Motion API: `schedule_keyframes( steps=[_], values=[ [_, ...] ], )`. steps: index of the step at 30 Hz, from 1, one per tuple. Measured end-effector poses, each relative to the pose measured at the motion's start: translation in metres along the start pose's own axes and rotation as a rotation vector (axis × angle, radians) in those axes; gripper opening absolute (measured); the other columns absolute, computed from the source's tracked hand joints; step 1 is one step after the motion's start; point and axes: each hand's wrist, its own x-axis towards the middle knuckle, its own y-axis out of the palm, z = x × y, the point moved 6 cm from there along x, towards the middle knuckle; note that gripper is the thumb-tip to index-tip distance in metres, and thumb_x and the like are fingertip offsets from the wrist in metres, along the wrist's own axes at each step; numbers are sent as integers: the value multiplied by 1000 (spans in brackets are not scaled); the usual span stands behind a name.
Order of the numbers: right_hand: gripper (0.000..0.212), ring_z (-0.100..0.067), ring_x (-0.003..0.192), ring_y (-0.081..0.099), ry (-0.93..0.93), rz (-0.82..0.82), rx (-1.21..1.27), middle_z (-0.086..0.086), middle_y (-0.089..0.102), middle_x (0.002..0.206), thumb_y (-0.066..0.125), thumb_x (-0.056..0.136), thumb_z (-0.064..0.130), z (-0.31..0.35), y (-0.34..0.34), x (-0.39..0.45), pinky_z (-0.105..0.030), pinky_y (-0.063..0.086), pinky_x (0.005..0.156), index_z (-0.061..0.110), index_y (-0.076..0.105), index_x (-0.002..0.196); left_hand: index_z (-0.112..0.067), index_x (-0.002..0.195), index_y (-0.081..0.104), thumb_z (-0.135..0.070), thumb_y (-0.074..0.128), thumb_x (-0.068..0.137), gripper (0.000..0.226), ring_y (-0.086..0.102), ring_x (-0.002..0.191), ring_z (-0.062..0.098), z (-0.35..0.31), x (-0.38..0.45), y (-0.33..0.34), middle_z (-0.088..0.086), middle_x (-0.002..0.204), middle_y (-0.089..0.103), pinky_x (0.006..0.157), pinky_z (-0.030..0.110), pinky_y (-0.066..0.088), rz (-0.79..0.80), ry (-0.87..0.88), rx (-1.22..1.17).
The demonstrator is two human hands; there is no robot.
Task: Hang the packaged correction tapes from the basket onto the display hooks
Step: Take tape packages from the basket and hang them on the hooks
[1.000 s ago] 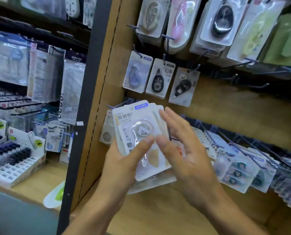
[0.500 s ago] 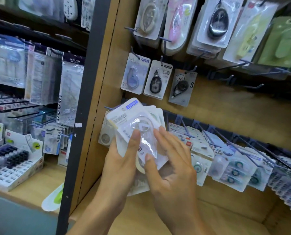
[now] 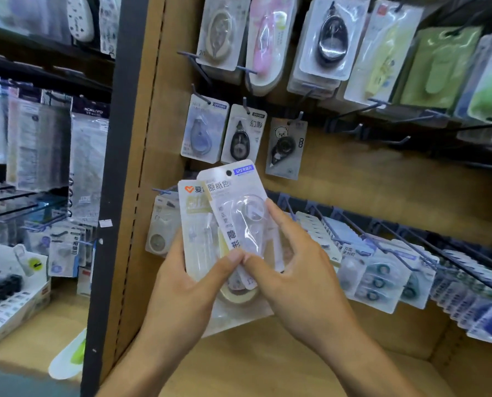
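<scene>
My left hand holds a small stack of packaged correction tapes in front of the wooden display panel. My right hand pinches the front pack, a clear blister card with a blue label and a hang hole at its top, tilted to the right. Both thumbs meet at the pack's lower edge. Just left of the stack an empty blue hook sticks out, above a hanging pack. The basket is out of view.
Three packs hang in a row right above my hands, with bigger packs higher up. Bare dark hooks jut out at the right. Rows of filled hooks run along the lower right. A dark post separates the left shelving.
The front pack has been slid up and to the right off the stack, showing a second pack with a red heart logo behind it. My right hand shifted down to pinch its lower part.
</scene>
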Motion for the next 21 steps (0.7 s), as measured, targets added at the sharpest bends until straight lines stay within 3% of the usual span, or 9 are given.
schedule_keyframes(
  steps=[3, 5, 7, 9, 11, 14, 17, 21],
  values=[
    [72, 14, 132, 39, 20, -171, 24, 36, 42, 143, 70, 91, 36, -12, -25, 8, -29, 42, 112, 52, 31, 150, -37, 125, 64, -35, 77, 73, 53, 76, 96, 3, 4, -1, 12, -17, 106, 79, 69, 17, 59, 1, -28, -16],
    [74, 3, 141, 35, 16, -345, -9, 27, 34, 156, 66, 94, 38, -24, -52, 22, -35, 39, 115, 49, 24, 153, -39, 122, 64, -33, 78, 74, 51, 74, 90, -3, 5, -2, 21, -21, 102, 78, 62, 10, 55, 14, -42, -22],
    [77, 3, 147, 19, -5, -472, -89, 18, 19, 165, 62, 97, 38, -35, -78, 43, -27, 25, 119, 40, 16, 159, -39, 125, 63, -27, 79, 79, 50, 73, 89, -5, 5, -2, 31, -23, 102, 77, 62, 7, 53, 47, -38, -13],
    [79, 5, 146, 12, 0, -541, -164, 14, 11, 167, 62, 98, 35, -45, -100, 63, -14, 15, 111, 33, 13, 161, -42, 132, 60, -28, 80, 77, 60, 74, 95, -2, 5, -3, 41, -23, 107, 77, 68, 10, 56, 94, -24, -3],
    [78, -5, 150, 16, 26, -569, -220, 11, 11, 168, 62, 98, 31, -54, -115, 78, -15, 16, 111, 31, 15, 161, -42, 136, 58, -33, 79, 71, 68, 74, 100, 2, 7, -3, 49, -20, 112, 77, 73, 14, 59, 119, -25, -16],
    [74, -13, 150, 24, 62, -570, -286, 9, 15, 167, 61, 98, 31, -63, -126, 88, -31, 28, 117, 34, 21, 160, -38, 134, 60, -32, 79, 68, 69, 75, 96, 2, 10, -4, 55, -18, 109, 78, 70, 13, 58, 114, -34, -50],
    [72, -13, 144, 34, 71, -570, -349, 13, 20, 165, 61, 97, 36, -64, -127, 88, -33, 38, 107, 36, 23, 158, -40, 127, 64, -33, 79, 67, 62, 75, 94, 3, 14, -4, 56, -18, 106, 78, 67, 18, 59, 73, -56, -70],
    [71, -12, 136, 42, 77, -593, -404, 14, 24, 163, 59, 97, 41, -65, -125, 84, -30, 41, 94, 37, 23, 158, -46, 121, 65, -42, 79, 64, 59, 75, 94, 4, 17, -3, 52, -18, 106, 78, 79, 31, 56, 15, -71, -78]
  ],
)
